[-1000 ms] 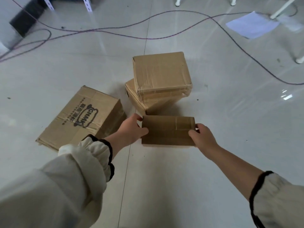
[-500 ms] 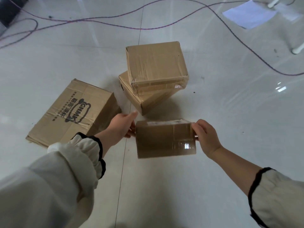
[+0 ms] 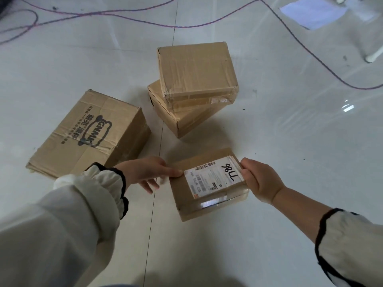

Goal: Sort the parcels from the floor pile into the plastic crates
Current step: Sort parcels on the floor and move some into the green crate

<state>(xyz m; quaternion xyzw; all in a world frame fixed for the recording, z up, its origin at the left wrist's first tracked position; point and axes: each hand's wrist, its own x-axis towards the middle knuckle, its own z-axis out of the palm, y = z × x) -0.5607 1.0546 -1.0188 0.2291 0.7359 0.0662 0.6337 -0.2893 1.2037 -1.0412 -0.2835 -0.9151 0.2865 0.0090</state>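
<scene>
Head view: the small parcel has been turned since half a second ago, when its plain taped side faced the camera; now a white shipping label with barcodes and a handwritten black mark faces up. It has also come lower in the picture, nearer the person, and sits tilted, its right end higher than its left. The three parcels on the floor have not shifted among themselves: the large printed box lies flat at left, and the upper stacked box rests skewed on the lower stacked box behind.

The left hand reaches in from the left, thumb pressed on the parcel's top at the label's near-left corner, the other fingers spread loose beneath its left edge. The right hand clamps the parcel's right end, fingers curled over the top edge beside the label. Both forearms extend forward from pale sleeves with dark cuffs. The parcel is held clear of the white tiled floor, in front of the stacked pair.
</scene>
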